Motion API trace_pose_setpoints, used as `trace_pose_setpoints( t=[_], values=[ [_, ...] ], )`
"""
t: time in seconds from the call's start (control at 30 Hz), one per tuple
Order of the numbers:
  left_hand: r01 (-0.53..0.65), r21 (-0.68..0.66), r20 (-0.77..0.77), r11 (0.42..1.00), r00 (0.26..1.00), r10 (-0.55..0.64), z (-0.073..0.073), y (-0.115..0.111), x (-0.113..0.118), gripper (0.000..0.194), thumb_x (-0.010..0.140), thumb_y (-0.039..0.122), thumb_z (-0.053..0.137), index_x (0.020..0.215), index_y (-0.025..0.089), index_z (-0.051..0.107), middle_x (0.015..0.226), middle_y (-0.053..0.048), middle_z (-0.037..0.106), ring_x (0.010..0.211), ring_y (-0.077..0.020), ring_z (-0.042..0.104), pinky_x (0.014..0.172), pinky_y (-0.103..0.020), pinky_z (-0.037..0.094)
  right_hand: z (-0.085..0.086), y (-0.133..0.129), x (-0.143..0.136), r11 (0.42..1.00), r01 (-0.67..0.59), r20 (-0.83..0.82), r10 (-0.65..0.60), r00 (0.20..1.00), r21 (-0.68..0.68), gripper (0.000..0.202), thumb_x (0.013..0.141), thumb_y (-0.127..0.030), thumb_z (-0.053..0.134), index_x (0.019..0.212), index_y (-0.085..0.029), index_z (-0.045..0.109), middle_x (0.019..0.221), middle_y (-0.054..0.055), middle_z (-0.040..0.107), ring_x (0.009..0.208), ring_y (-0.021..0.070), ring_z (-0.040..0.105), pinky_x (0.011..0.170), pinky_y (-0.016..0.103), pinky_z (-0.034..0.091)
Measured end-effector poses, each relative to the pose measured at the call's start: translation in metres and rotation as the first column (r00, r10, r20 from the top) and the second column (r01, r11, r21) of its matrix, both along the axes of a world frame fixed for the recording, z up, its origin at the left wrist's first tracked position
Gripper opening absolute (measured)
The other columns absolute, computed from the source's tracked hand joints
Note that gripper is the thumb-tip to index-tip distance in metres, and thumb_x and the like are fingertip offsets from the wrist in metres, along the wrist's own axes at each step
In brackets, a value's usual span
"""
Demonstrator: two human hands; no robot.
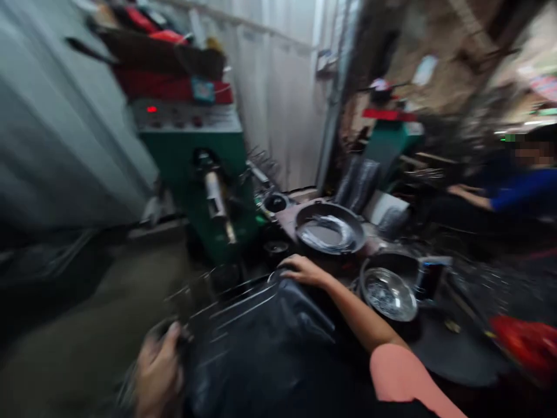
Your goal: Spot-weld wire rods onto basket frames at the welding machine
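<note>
Black sheeting (248, 354), head view: it lay across the person's lap, perhaps to shield the clothes. Right hand (302, 271) reached forward to its far edge, fingers bent over, seemingly to steady it; could not tell whether they pinched or only rested. Left hand (159, 366) was low at the near left beside the sheeting, thumb raised, next to a dark, blurred item; grip unclear, pressed together or spread I could not tell.

Green machine (169, 162) stood ahead, its rod (215, 200) angled down toward the seat, likely for easy reach. Open box (152, 55) sat on top, probably using the spare ledge.

To the right, a wide pan (362, 235) held pale, shiny coils (312, 237), its raised rim presumably keeping them together. Nearer, a clear bowl (405, 284) with small bits leaned in a dark pan (372, 262). Beyond, another person's blue sleeve (520, 191).
</note>
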State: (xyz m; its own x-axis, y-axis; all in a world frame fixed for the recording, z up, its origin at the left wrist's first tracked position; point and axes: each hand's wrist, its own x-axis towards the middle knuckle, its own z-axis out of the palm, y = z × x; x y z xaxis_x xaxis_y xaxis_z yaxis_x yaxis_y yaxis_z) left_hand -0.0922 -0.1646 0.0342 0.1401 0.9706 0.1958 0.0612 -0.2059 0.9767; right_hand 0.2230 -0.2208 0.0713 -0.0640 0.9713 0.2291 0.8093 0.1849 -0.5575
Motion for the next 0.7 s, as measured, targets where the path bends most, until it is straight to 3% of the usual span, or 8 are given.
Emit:
trace_pose_setpoints(
  t=[0.07, 0.1, 0.2, 0.33, 0.53, 0.7],
  values=[
    [-0.144, -0.068, 0.024, 0.987, 0.989, 0.146, -0.009, 0.001, -0.004, 0.026, 0.079, 0.043, 0.057, 0.089, 0.019, 0.056, 0.073, 0.001, 0.055, 0.064, -0.0131, 0.053, 0.06, -0.027, 0.047, -0.014, 0.007, 0.004, 0.999, -0.032, -0.056, 0.032, 0.998, 0.011, 0.027, 0.077, -0.016, 0.065, 0.104, -0.013, 0.065, 0.103, 0.014, 0.066, 0.1, 0.0215, 0.058, 0.088, 0.031, 0.044],
    [-0.2, -0.127, 0.125, 0.971, 0.968, 0.216, -0.012, 0.005, -0.003, 0.026, 0.075, 0.043, 0.06, 0.085, 0.019, 0.055, 0.066, 0.003, 0.052, 0.059, -0.0117, 0.05, 0.058, -0.025, 0.045, -0.02, 0.011, 0.004, 0.998, -0.061, -0.08, 0.062, 0.995, 0.018, 0.029, 0.076, -0.016, 0.066, 0.105, -0.014, 0.065, 0.104, 0.014, 0.065, 0.101, 0.0219, 0.057, 0.089, 0.032, 0.044],
    [-0.217, -0.199, 0.258, 0.956, 0.929, 0.265, -0.012, 0.017, 0.002, 0.027, 0.068, 0.04, 0.065, 0.081, 0.019, 0.054, 0.061, 0.004, 0.051, 0.057, -0.0102, 0.046, 0.057, -0.022, 0.042, -0.036, 0.022, -0.003, 0.991, -0.134, -0.144, 0.136, 0.98, 0.024, 0.033, 0.074, -0.021, 0.069, 0.106, -0.018, 0.064, 0.107, 0.012, 0.063, 0.104, 0.0225, 0.055, 0.091, 0.034, 0.043],
    [-0.161, -0.183, 0.21, 0.97, 0.957, 0.199, -0.01, 0.022, -0.004, 0.032, 0.068, 0.04, 0.065, 0.089, 0.018, 0.057, 0.065, 0.003, 0.054, 0.06, -0.0108, 0.049, 0.062, -0.023, 0.043, -0.047, 0.039, -0.014, 0.994, -0.1, -0.32, 0.08, 0.944, -0.047, 0.023, 0.078, -0.032, 0.065, 0.096, -0.019, 0.066, 0.098, 0.008, 0.065, 0.098, 0.0204, 0.058, 0.089, 0.035, 0.044],
    [-0.039, -0.174, -0.056, 0.984, 0.998, 0.03, -0.018, 0.022, -0.02, 0.063, 0.056, 0.04, 0.075, 0.112, 0.019, 0.054, 0.081, -0.001, 0.059, 0.079, -0.0171, 0.057, 0.075, -0.03, 0.045, -0.049, 0.07, -0.016, 0.962, -0.136, -0.639, -0.048, 0.768, -0.236, 0.03, 0.077, -0.042, 0.059, 0.089, -0.016, 0.066, 0.082, 0.002, 0.066, 0.079, 0.0165, 0.061, 0.077, 0.03, 0.046],
    [-0.01, -0.092, -0.161, 0.996, 0.987, -0.005, -0.023, 0.029, -0.024, 0.054, 0.06, 0.04, 0.072, 0.107, 0.021, 0.055, 0.079, 0.001, 0.056, 0.077, -0.0158, 0.055, 0.078, -0.03, 0.044, -0.05, 0.094, -0.011, 0.969, -0.107, -0.691, -0.08, 0.718, -0.223, 0.028, 0.074, -0.04, 0.061, 0.087, -0.016, 0.067, 0.079, 0.001, 0.064, 0.075, 0.0135, 0.058, 0.073, 0.025, 0.045]
  ],
)
